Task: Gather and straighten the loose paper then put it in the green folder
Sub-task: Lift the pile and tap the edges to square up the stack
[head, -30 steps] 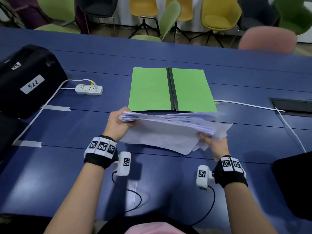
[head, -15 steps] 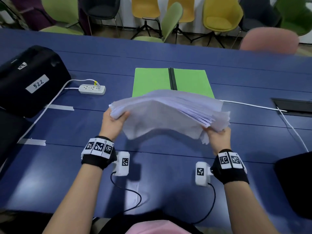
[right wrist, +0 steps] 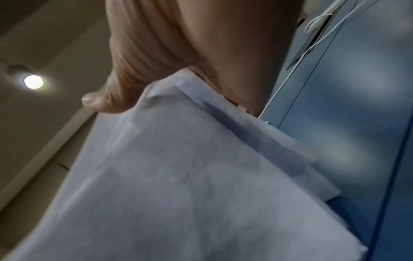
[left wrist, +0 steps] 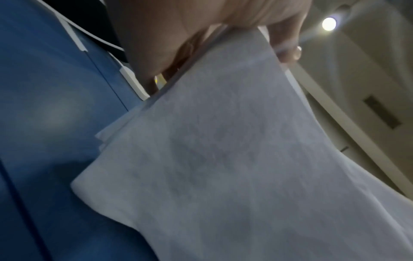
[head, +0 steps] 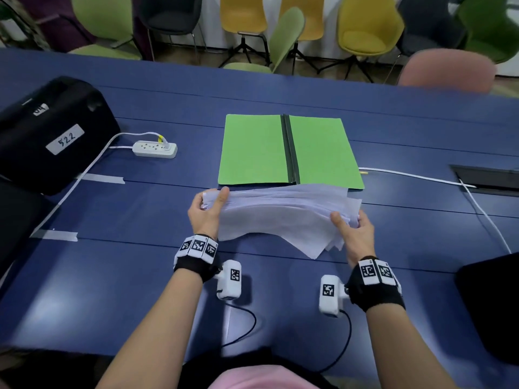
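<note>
A thick, uneven stack of white paper (head: 283, 214) hangs between my two hands just above the blue table, its sheets fanned and sagging toward me. My left hand (head: 207, 209) grips the stack's left end, thumb on top. My right hand (head: 351, 228) grips the right end, thumb on top as well. The green folder (head: 252, 153) lies open and flat right behind the stack, with a black spine down its middle. Both wrist views show the paper (left wrist: 223, 159) (right wrist: 178, 176) from underneath, with the fingers curled round its edge.
A black case (head: 53, 133) with a white label sits at the far left, a white power strip (head: 154, 148) and its cable beside it. A white cable (head: 421, 178) runs right toward a table hatch (head: 488, 179). A dark object (head: 491, 304) lies at the right edge. Chairs stand beyond the table.
The stack was raised over the folder half a second ago; now both hands have brought it back down and nearer, just in front of the folder's near edge.
</note>
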